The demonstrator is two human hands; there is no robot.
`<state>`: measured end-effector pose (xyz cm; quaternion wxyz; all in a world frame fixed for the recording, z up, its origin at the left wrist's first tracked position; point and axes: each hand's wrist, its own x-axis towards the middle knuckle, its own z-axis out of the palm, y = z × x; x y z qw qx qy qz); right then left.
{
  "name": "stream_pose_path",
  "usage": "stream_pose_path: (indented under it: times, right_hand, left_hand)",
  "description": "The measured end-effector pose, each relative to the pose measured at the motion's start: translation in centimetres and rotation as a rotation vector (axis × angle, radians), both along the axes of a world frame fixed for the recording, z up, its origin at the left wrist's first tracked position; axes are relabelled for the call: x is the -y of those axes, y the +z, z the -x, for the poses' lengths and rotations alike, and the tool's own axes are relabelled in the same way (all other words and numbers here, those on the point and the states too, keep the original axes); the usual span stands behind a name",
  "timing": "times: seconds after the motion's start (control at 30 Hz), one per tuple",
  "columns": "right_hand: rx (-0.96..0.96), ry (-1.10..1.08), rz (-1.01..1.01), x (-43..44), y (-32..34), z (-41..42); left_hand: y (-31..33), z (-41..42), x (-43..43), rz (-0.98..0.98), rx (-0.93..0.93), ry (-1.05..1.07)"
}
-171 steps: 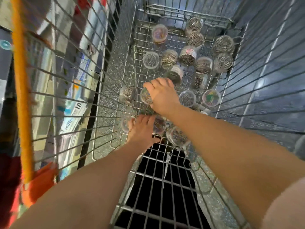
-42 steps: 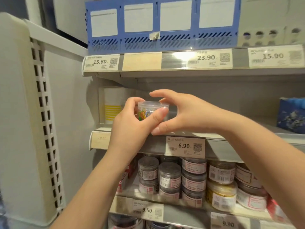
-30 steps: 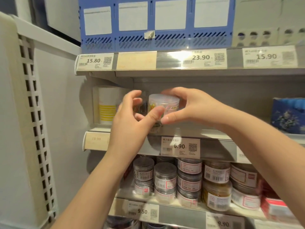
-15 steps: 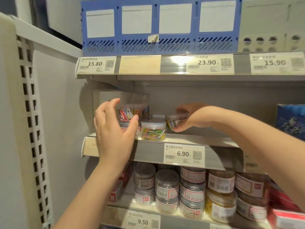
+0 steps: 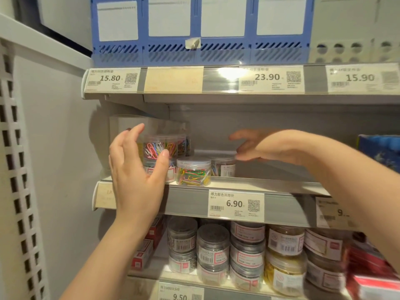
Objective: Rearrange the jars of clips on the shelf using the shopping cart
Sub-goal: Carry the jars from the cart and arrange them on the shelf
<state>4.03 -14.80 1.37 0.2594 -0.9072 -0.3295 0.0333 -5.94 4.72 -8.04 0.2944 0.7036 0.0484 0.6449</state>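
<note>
Here the left hand (image 5: 138,169) and right hand (image 5: 259,146) hover spread beside the jars (image 5: 193,174).

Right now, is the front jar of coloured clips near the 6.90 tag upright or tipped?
Upright. The jar stands on its base on the shelf, and its lid sits level on top.

On shelf rails (image 5: 186,200) I read: top, 15.80 tag (image 5: 112,80), 23.90 tag (image 5: 270,79), 15.90 tag (image 5: 361,78); centre, 6.90 tag (image 5: 236,205); bottom, 9.50 tag (image 5: 180,294).
</note>
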Motion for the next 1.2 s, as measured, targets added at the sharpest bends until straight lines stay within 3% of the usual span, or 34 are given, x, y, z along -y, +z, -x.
stream_pose_path:
  times: [0.17, 0.33, 0.7, 0.93, 1.2]
  right_hand:
    - [-0.220, 0.010, -0.207, 1.1, 0.3, -0.6]
    - [-0.303, 0.048, -0.340, 0.7, -0.1, -0.8]
    - [-0.305, 0.074, -0.286, -2.3, -0.5, -0.9]
    - [-0.203, 0.016, -0.235, -3.7, 0.0, -0.4]
    - [-0.383, 0.075, -0.348, -4.6, -0.7, -0.2]
  left_hand:
    - [0.4, -0.2, 0.4, -0.039, -0.025, 0.022]
    - [0.2, -0.3, 1.5, -0.211, -0.028, 0.115]
    - [-0.2, -0.9, 1.5, -0.244, -0.077, 0.152]
    - [-0.1, -0.8, 1.5, -0.237, -0.090, 0.161]
    - [0.0, -0.9, 1.5, -0.225, -0.095, 0.160]
